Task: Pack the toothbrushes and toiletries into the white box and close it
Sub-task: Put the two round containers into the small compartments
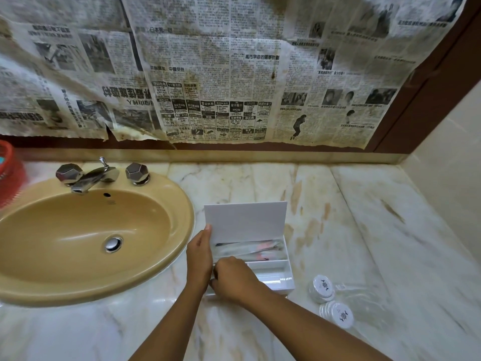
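The white box [282, 278] stands on the marble counter right of the sink, its lid [246, 221] raised upright. Wrapped toothbrushes [255, 250] lie in its back compartment; the front compartment looks bare where it shows. My left hand [200, 259] grips the box's left side, thumb on the lid's lower left corner. My right hand [234, 278] reaches over the front left of the box, fingers curled down; whether it holds anything is hidden. Two round white toiletry packs [322, 287] [339, 313] in clear wrap lie on the counter right of the box.
A tan oval sink [86, 238] with a chrome tap [91, 177] fills the left. A red basket [9, 168] sits at the far left edge. Newspaper covers the wall behind. A tiled side wall [447, 178] bounds the counter on the right.
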Demonstrator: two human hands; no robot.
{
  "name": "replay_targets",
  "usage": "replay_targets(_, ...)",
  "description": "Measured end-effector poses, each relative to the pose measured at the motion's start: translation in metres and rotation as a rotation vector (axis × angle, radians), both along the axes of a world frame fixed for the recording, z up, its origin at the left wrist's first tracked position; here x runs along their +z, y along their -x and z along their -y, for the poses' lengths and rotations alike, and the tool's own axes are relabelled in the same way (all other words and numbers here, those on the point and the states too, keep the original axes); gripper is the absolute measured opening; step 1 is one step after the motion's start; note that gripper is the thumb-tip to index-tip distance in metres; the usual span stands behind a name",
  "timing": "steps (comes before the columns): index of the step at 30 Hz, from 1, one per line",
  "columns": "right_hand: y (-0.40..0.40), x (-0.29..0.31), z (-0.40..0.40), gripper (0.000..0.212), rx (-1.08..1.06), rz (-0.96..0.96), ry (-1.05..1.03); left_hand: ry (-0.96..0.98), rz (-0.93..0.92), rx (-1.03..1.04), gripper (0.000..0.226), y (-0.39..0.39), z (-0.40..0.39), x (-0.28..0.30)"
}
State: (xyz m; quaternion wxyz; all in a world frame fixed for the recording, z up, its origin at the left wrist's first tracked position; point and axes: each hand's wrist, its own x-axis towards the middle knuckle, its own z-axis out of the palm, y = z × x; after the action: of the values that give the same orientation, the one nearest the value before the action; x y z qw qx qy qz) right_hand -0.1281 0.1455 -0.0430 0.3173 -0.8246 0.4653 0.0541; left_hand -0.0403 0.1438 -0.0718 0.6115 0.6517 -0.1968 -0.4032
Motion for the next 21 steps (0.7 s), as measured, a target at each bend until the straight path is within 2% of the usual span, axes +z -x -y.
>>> replay_targets(4, 0.001, 0.002, -0.001, 0.022, 0.010, 0.029, -0.040, 0.005, 0.001, -0.008, 0.031, -0.001, 0.000, -0.001)
replay_targets(12, 0.014, 0.017, 0.003, 0.021, 0.019, 0.061, 0.075, 0.020, 0.049, -0.009, 0.030, 0.002, -0.002, 0.006)
replay_targets(21, 0.075, 0.042, 0.034, 0.014, -0.181, 0.087, 0.246, 0.046, 0.085, 0.005, 0.028, 0.008, -0.004, 0.016)
